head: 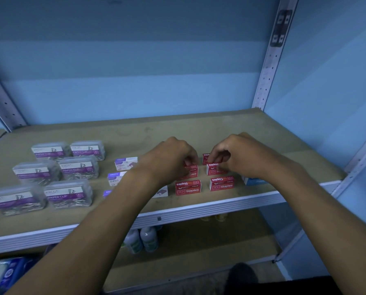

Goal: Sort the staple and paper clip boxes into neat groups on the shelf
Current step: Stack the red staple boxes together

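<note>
Several clear paper clip boxes [79, 167] with purple labels stand in two columns on the left of the shelf [199, 128]. White-and-purple staple boxes [125, 163] form a column in the middle, partly hidden by my left forearm. Red staple boxes sit in two columns at the right; the front pair [188, 187] stands free. My left hand [171, 158] pinches a red staple box [191, 171] in the middle row. My right hand [239, 155] pinches the red staple box [215, 168] beside it. Another red box [206, 157] shows behind, between my hands.
A blue box [254, 181] lies at the shelf's right front edge, under my right wrist. Perforated metal uprights [269, 60] frame the shelf. Bottles [142, 240] stand on the lower shelf, and blue packages [5, 271] sit at bottom left.
</note>
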Demonstrator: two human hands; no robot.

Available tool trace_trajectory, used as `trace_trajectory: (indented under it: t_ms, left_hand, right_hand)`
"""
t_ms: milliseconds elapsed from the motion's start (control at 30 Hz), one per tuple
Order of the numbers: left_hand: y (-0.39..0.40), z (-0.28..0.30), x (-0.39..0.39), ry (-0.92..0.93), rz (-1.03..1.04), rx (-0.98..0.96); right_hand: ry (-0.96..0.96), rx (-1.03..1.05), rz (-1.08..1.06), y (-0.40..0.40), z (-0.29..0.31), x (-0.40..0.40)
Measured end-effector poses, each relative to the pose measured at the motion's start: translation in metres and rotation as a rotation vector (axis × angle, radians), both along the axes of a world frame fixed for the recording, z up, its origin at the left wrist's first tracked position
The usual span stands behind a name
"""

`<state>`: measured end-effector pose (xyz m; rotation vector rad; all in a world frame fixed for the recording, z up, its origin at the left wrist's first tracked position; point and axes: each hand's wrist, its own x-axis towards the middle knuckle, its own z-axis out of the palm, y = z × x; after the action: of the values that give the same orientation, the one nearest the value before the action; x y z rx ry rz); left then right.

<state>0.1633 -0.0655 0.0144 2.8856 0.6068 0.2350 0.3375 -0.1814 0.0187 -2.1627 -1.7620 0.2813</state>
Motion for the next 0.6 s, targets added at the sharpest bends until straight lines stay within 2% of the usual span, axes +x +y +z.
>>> trace_trajectory:
  t_ms: [300,600]
  left_hand:
    - [-0.007,0.012,-0.007,-0.091,0.0,-0.019]
    - [-0.017,0.017,-0.017,-0.05,-0.01,-0.041]
  right_hand:
    - [-0.004,0.037,0.005,-0.014,0.017,-0.003]
    - [-0.009,0.002,0.018,-0.023,0.021,-0.007]
